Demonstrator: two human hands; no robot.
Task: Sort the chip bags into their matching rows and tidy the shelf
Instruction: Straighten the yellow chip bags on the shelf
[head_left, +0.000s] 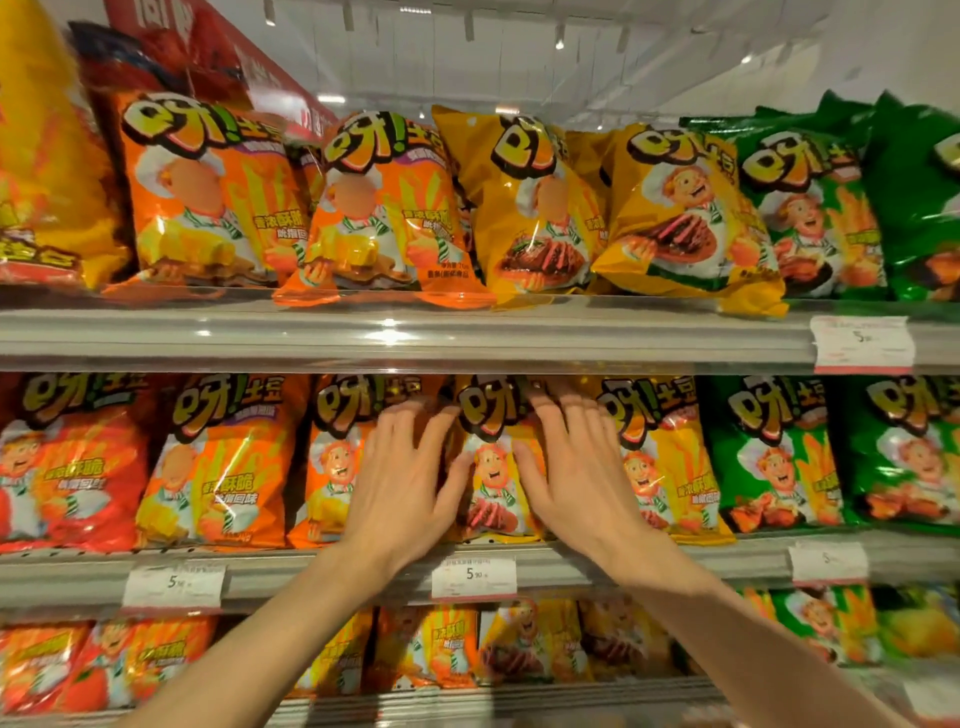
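Observation:
On the middle shelf (363, 569) a yellow chip bag (491, 467) stands between an orange bag (332, 462) and another yellow bag (670, 467). My left hand (400, 478) lies flat with fingers spread against the yellow bag's left edge, over the orange bag. My right hand (576, 467) lies flat with fingers spread on its right edge. Neither hand grips anything. The row runs red bag (67, 462), orange bags, yellow bags, then green bags (774, 452).
The upper shelf (415, 332) carries orange bags (379, 208), yellow bags (535, 208) and green bags (810, 213), some tilted. A lower shelf holds more mixed bags (426, 644). White price tags (474, 577) hang on the shelf rails.

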